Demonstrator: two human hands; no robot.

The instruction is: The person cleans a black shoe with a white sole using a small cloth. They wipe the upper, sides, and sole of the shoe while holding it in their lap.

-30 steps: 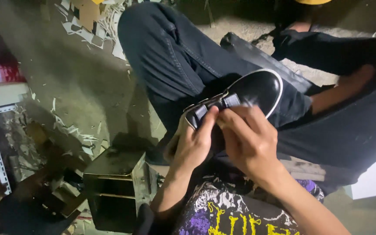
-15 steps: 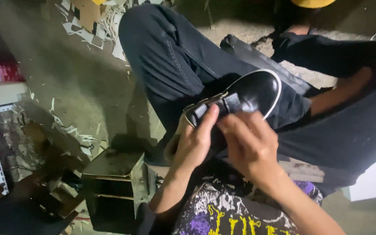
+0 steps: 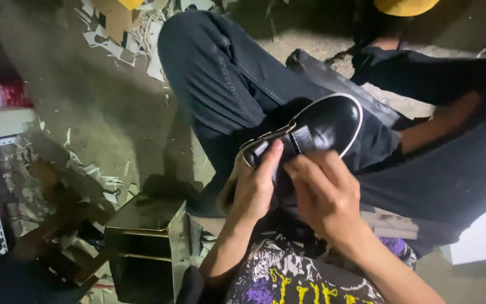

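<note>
Centre frame: we grip black shoe [image 3: 324,126] over lap, left hand [image 3: 254,188] clamped on its rear, thumb up. Right hand [image 3: 322,194] curled, fingers pinching its opening. White sole rim attached; upper work looks unfinished. Scraps [image 3: 119,28] upper left.

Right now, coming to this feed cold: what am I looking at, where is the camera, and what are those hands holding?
This is one view from a camera worn on a person's head, looking down at their own bare hands. There is no machine. The left hand and right hand both grip a glossy black leather shoe with a white sole edge, resting on a leg in dark jeans. Below left stands a dark metal box. Pale paper scraps litter the grey floor. Another person's dark sleeve shows at upper right.
</note>
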